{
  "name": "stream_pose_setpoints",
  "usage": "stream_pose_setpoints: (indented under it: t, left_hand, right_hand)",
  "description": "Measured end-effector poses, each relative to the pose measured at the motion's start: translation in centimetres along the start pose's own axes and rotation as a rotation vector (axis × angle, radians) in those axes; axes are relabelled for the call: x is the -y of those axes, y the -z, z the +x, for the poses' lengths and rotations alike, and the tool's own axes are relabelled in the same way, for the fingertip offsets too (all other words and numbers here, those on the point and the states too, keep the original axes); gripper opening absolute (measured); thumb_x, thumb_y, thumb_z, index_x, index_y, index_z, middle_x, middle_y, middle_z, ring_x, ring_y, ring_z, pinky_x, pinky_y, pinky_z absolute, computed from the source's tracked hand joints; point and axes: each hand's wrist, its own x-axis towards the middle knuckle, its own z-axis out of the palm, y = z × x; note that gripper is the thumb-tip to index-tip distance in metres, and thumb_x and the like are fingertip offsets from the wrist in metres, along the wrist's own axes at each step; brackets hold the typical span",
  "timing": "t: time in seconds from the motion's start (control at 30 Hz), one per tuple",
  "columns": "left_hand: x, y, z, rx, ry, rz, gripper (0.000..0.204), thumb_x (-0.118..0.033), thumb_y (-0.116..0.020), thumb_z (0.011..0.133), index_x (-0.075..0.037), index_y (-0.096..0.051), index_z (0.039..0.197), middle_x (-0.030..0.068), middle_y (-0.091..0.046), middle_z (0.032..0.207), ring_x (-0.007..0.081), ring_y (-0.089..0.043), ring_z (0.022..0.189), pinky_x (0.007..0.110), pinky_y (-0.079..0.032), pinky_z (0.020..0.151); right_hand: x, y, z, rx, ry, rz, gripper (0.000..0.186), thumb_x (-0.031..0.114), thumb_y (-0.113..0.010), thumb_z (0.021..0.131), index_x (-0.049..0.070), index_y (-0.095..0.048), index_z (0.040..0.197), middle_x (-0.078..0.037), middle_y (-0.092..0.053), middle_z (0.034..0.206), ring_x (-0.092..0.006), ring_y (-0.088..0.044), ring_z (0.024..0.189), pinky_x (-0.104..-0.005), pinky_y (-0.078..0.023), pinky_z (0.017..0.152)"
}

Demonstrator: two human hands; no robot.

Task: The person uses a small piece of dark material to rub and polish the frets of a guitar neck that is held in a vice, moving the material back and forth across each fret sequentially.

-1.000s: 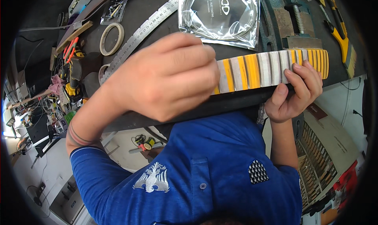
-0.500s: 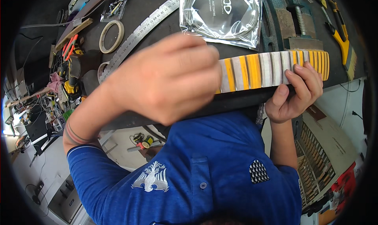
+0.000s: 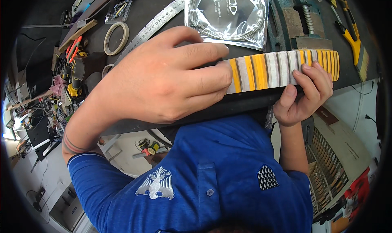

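Observation:
A guitar neck (image 3: 272,71) lies across in front of me, its fretboard masked with white and yellow tape strips between the metal frets. Toward its right part, my right hand (image 3: 304,92) grips it, fingertips on the taped face and thumb at the near edge. My left hand (image 3: 171,80) is over the left end, back upward and fingers bent, covering that part of the neck. The left fingertips are hidden, so what they pinch, if anything, cannot be made out.
Beyond the neck lie a packet of coiled strings (image 3: 227,14) and a bench vise (image 3: 300,18). A steel ruler (image 3: 161,18) and a tape roll (image 3: 116,38) are at the left. A yellow-handled brush (image 3: 355,47) lies at the far right, and tools crowd the left side.
My left hand, blurred by motion before, is now sharp, with its index finger and the one beside it further apart. The neck has shifted very slightly left; my right hand keeps its grip.

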Motion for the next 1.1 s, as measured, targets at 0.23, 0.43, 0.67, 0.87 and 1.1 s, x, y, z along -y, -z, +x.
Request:
stream_pose_setpoints:
  t: [0.23,0.43,0.67,0.87,1.1]
  left_hand:
    - [-1.4,1.7,0.6,0.205,0.154,0.039,0.036,-0.012,-0.081,0.074,-0.003,-0.08,0.109,0.0043,-0.073,0.117,0.0293,-0.073,0.1,0.037,-0.061,0.079]
    - [-1.2,0.9,0.4,0.093,0.178,-0.115,0.052,-0.009,-0.08,0.061,0.001,-0.079,0.112,0.01,-0.072,0.119,0.0301,-0.069,0.096,0.041,-0.061,0.078]
    - [-0.8,1.2,0.7,0.107,0.188,-0.108,0.056,-0.005,-0.078,0.061,0.004,-0.077,0.116,0.0135,-0.071,0.119,0.0321,-0.069,0.098,0.042,-0.062,0.081]
    - [-0.8,0.2,0.5,0.043,0.115,-0.082,0.05,-0.009,-0.079,0.059,0.006,-0.078,0.107,0.0152,-0.073,0.114,0.0318,-0.071,0.093,0.04,-0.064,0.074]
    - [0.0,-0.8,0.0,-0.067,0.028,-0.048,0.043,-0.008,-0.079,0.063,0.006,-0.079,0.103,0.0154,-0.074,0.111,0.0316,-0.072,0.093,0.039,-0.063,0.072]
  right_hand:
    - [0.0,0.1,-0.1,0.0,-0.006,-0.017,0.025,0.025,-0.065,0.106,0.007,-0.07,0.123,-0.014,-0.068,0.129,-0.0368,-0.064,0.13,-0.0527,-0.045,0.117]
    - [0.0,-0.1,0.0,-0.012,-0.001,-0.007,0.025,0.025,-0.065,0.105,0.007,-0.071,0.122,-0.014,-0.068,0.129,-0.0366,-0.064,0.129,-0.0528,-0.045,0.117]
    - [-0.1,-0.1,0.0,-0.016,0.004,-0.011,0.026,0.024,-0.065,0.105,0.008,-0.072,0.124,-0.013,-0.069,0.129,-0.036,-0.064,0.129,-0.0521,-0.044,0.118]
    - [-0.3,-0.1,0.0,-0.021,0.006,0.003,0.025,0.024,-0.065,0.105,0.009,-0.072,0.124,-0.012,-0.069,0.129,-0.0352,-0.065,0.13,-0.0516,-0.042,0.119]
    - [-0.1,-0.1,0.0,-0.018,0.003,-0.002,0.025,0.023,-0.065,0.104,0.009,-0.072,0.124,-0.012,-0.069,0.13,-0.035,-0.064,0.13,-0.0516,-0.042,0.119]
